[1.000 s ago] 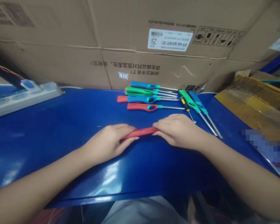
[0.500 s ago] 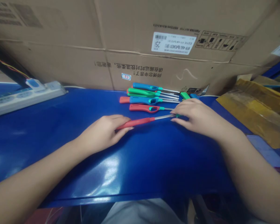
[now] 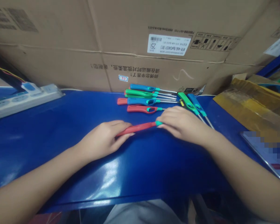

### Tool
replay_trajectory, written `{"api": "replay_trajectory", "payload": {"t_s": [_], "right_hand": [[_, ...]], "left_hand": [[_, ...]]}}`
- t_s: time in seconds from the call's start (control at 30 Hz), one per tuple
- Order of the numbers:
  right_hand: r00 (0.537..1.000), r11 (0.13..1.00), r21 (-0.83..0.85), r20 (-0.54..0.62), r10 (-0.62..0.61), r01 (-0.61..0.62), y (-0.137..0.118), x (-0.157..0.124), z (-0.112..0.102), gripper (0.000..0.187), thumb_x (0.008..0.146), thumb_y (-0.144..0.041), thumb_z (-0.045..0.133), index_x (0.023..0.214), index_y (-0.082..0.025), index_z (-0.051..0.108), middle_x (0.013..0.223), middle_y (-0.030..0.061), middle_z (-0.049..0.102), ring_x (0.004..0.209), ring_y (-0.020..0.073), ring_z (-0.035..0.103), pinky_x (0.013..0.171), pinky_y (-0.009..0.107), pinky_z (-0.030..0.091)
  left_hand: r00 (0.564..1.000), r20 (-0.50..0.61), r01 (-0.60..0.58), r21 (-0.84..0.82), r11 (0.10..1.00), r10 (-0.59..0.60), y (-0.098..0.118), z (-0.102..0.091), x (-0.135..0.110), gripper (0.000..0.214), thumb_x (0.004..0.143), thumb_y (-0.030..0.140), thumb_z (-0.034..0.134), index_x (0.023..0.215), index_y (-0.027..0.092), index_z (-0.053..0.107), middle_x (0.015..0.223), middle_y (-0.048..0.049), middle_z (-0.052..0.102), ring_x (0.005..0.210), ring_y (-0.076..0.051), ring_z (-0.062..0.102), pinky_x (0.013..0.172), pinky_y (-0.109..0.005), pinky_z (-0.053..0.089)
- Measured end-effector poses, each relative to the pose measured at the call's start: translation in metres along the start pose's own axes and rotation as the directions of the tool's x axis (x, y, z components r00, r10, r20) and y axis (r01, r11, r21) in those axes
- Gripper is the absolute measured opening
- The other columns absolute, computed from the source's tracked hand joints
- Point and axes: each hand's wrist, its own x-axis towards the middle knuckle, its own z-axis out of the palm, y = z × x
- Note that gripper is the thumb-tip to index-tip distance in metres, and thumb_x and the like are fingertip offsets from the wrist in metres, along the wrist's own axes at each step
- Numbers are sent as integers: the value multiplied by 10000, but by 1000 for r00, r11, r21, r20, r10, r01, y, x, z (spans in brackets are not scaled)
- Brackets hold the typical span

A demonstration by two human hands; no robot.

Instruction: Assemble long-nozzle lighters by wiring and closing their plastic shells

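My left hand (image 3: 105, 137) is closed round the rear end of a red long-necked gas lighter (image 3: 141, 127), which lies slantwise just above the blue table. My right hand (image 3: 177, 123) is closed at the lighter's front, pinching a teal collar (image 3: 158, 123) against the red body. The fingers hide the metal neck. Behind the hands lies another red lighter (image 3: 140, 109). Beyond it rests a row of lighters, among them a blue one (image 3: 136, 101) and a green one (image 3: 137, 93). Right of the row, a green lighter (image 3: 188, 101) and a blue lighter (image 3: 197, 103) point towards me.
A tall cardboard box (image 3: 67, 59) stands along the back of the blue table (image 3: 60, 124). On the left sits a white power strip (image 3: 44, 95) with a plug in it. To the right are a taped carton (image 3: 242, 105) and a flat, partly blurred device (image 3: 259, 149).
My right hand has moved left along the lighter's metal neck, bringing the teal collar up to the red body. The left hand keeps its hold. The view has shifted slightly.
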Motion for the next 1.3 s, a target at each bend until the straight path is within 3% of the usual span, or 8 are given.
{"api": "replay_trajectory", "payload": {"t_s": [0.13,0.37,0.6,0.8,0.97,1.13,1.2,1.3], "right_hand": [[996,998,-55,-76,-39,35,-20,6,14,258,1078,-222,521,1005,-107,740,857,116,739,790,224,639,720,343,472],[989,994,-59,-116,-94,88,-21,3,14,241,1047,-134,504,971,-80,726,810,122,702,743,224,572,672,350,432],[999,997,80,36,-22,19,-27,2,15,240,1047,-167,494,960,-143,716,791,79,698,730,199,588,687,311,463],[979,983,147,190,81,-110,-26,4,10,249,1060,-230,502,931,-176,708,801,64,691,764,207,624,712,317,457],[923,964,145,348,163,-225,-16,4,-2,115,954,-244,687,851,-193,685,835,43,700,763,203,648,655,303,422],[869,912,109,368,332,-395,25,-7,-13,324,951,-548,684,878,-235,726,934,24,747,829,180,692,730,273,504],[806,830,-18,225,547,-558,47,-16,-11,381,1073,-455,447,983,-196,711,997,96,749,893,226,696,774,332,511],[649,652,-160,73,757,-741,73,-30,1,293,980,-408,562,1073,-164,695,1003,152,744,856,294,694,670,362,489]], "left_hand": [[1000,5,24,-74,997,-24,8,2,-2,271,1051,355,580,1018,146,749,883,-37,747,749,-156,675,698,-252,490],[988,99,140,-225,964,-120,11,4,-1,423,1053,403,570,711,168,651,554,50,540,480,-88,454,442,-202,352],[999,40,39,-83,996,-35,19,6,-8,270,1042,305,555,879,150,704,748,-25,674,638,-145,594,614,-268,444],[997,80,12,72,997,-17,16,12,-7,290,1077,333,492,1122,161,722,910,-74,732,741,-217,678,654,-322,487],[986,166,7,136,991,-30,14,16,1,422,1072,450,535,1397,195,619,1190,-105,695,1040,-291,691,851,-405,566],[981,187,16,155,988,-45,13,12,2,386,1088,391,483,1386,199,636,1218,-118,666,1089,-299,653,918,-452,561],[981,186,32,154,987,-61,12,8,1,375,1068,392,518,1355,195,658,1203,-118,667,1094,-306,647,919,-457,558],[976,185,85,142,986,-111,12,0,-1,368,1012,383,606,1309,181,685,1166,-115,679,1052,-306,662,883,-449,563]]}}
